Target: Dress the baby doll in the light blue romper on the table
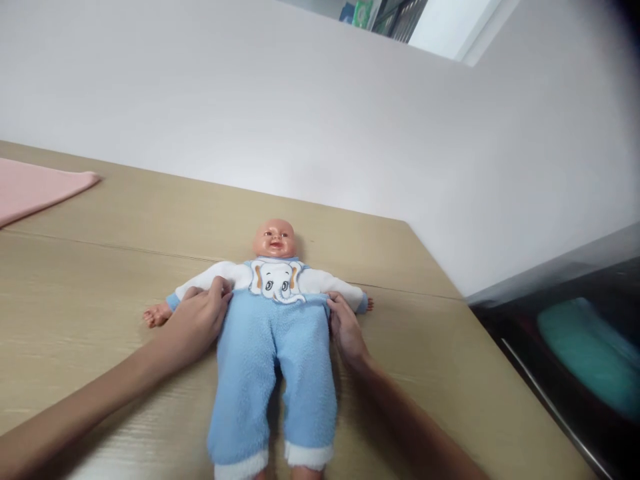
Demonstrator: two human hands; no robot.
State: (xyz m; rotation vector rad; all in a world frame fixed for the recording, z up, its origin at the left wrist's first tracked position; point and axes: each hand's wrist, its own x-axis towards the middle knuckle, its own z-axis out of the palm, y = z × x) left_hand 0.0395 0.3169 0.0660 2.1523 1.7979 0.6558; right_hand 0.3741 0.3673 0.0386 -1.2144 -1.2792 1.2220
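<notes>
A baby doll [276, 239] lies on its back on the wooden table, head away from me and arms spread. It wears a white top with an elephant picture [277, 280] on the chest and light blue fleece trousers [245, 360] with white cuffs. My left hand [203, 313] pinches the trousers' waistband at the doll's side, fingers closed. On the opposite side, my right hand [345, 327] grips the other end of the waistband between thumb and fingers. The doll's feet are cut off by the lower edge of the view.
A pink cloth [40, 187] lies on the table [125, 260] at the far left. A pale wall [200, 100] rises behind the table, with an opening at the top. Beyond the table's right edge is a blurred teal object [585, 353] on something dark.
</notes>
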